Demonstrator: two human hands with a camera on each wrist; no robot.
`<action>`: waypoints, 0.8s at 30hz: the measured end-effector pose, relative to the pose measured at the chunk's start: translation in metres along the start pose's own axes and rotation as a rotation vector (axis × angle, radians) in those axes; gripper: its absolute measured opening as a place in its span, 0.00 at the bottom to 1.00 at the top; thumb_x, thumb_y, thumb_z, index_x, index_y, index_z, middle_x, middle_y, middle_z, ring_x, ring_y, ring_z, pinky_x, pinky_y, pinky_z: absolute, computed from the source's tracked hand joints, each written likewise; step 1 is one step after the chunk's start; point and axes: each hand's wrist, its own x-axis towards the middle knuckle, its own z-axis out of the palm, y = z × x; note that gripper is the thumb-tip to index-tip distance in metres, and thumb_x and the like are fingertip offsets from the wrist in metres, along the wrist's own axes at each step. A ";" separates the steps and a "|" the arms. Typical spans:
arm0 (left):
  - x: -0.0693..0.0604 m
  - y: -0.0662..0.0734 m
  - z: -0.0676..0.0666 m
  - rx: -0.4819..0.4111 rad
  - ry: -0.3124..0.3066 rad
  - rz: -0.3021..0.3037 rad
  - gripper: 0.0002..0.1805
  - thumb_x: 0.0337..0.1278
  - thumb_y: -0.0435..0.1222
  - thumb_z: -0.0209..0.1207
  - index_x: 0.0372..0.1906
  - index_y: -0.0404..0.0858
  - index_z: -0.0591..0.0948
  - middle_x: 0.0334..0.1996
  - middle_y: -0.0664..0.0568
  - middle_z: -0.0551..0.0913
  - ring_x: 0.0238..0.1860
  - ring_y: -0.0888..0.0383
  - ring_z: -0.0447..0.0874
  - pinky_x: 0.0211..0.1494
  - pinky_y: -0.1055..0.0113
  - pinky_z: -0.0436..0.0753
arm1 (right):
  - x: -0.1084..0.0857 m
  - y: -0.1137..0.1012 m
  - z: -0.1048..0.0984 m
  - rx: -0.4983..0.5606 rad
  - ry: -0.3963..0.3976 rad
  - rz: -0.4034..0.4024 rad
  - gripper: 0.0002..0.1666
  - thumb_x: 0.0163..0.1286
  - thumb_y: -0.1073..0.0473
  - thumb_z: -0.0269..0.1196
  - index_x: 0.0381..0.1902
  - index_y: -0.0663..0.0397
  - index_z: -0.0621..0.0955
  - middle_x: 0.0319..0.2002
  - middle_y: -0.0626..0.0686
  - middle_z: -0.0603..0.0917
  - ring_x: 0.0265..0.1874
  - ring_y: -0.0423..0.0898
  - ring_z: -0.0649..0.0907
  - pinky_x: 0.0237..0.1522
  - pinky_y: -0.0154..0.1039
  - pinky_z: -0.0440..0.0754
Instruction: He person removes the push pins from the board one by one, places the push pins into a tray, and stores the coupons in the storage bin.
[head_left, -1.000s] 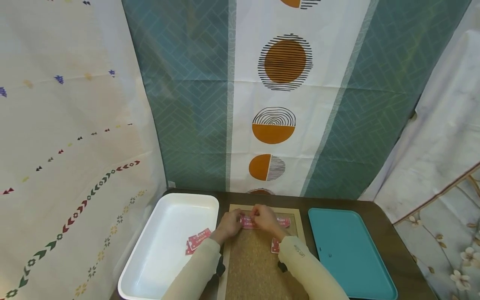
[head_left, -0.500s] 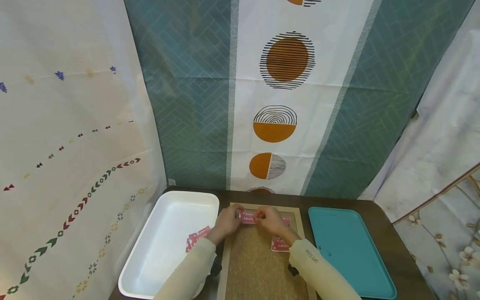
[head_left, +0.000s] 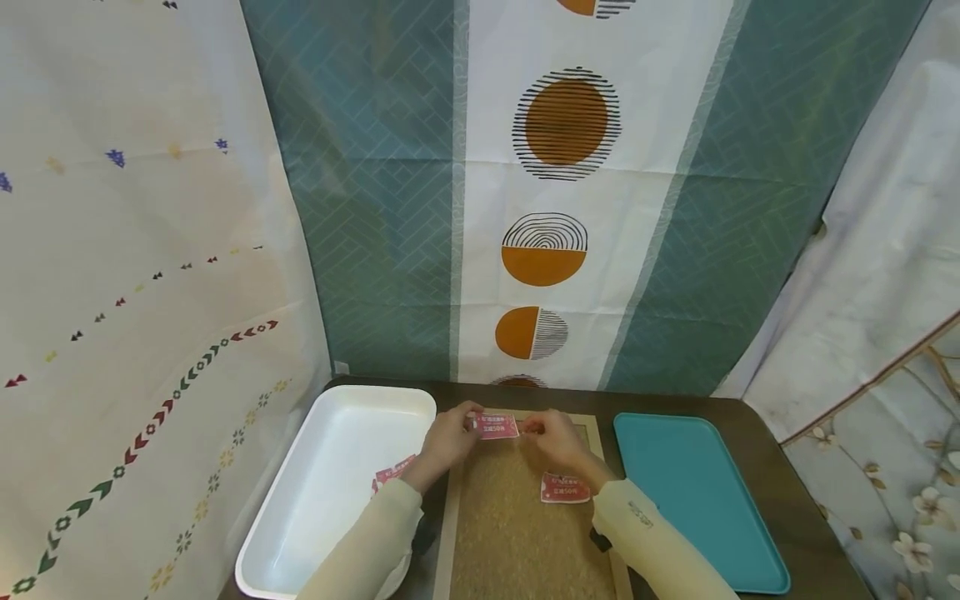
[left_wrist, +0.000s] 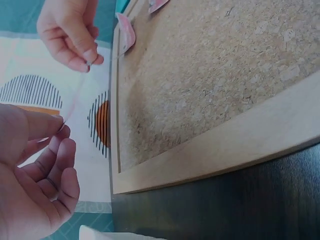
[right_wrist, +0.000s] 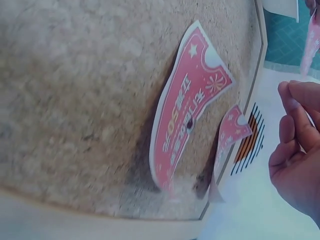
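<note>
Between its thumb and fingertips, my left hand (head_left: pixel 447 437) pinches the left end of a pink paper coupon (head_left: pixel 497 427) near the far edge of the cork board (head_left: pixel 517 517). The coupon shows almost edge-on in the left wrist view. Just past its right end, my right hand (head_left: pixel 557 440) has thumb and forefinger pressed together. A tiny dark thing (left_wrist: pixel 89 63) shows between those fingertips, too small to identify. Another coupon (right_wrist: pixel 175 125), curled and with a dark spot near its middle, lies on the board, and one more coupon (right_wrist: pixel 227 132) sits near the frame.
Left of the board stands a white tray (head_left: pixel 330 483) with loose coupons (head_left: pixel 392 473) at its right side. A teal tray (head_left: pixel 690 492) lies to the right. The board's raised wooden frame (left_wrist: pixel 215 160) rests on a dark table (left_wrist: pixel 225 205), with hanging cloth behind.
The held coupon has moved slightly toward the board's far edge with my left hand. My right hand has shifted right, off the coupon's face, uncovering more of the lower coupon on the board.
</note>
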 end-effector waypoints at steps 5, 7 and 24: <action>-0.004 -0.002 -0.011 -0.002 0.043 0.043 0.18 0.65 0.33 0.68 0.59 0.40 0.84 0.33 0.51 0.85 0.28 0.59 0.78 0.29 0.66 0.77 | -0.005 0.007 -0.004 -0.001 0.012 -0.034 0.09 0.68 0.72 0.67 0.42 0.59 0.91 0.39 0.52 0.92 0.37 0.45 0.84 0.44 0.44 0.87; -0.004 -0.004 -0.014 -0.005 0.060 0.053 0.18 0.65 0.33 0.68 0.59 0.40 0.84 0.31 0.52 0.84 0.26 0.59 0.76 0.27 0.66 0.76 | -0.007 0.010 -0.005 0.003 0.014 -0.031 0.09 0.67 0.71 0.68 0.42 0.61 0.91 0.38 0.52 0.91 0.36 0.44 0.83 0.41 0.41 0.85; -0.016 -0.013 -0.026 -0.152 0.068 0.025 0.19 0.66 0.32 0.69 0.59 0.39 0.83 0.34 0.51 0.81 0.33 0.57 0.77 0.31 0.68 0.79 | -0.023 0.027 -0.026 0.070 0.077 0.042 0.07 0.68 0.67 0.71 0.43 0.57 0.92 0.37 0.49 0.91 0.35 0.43 0.81 0.37 0.37 0.81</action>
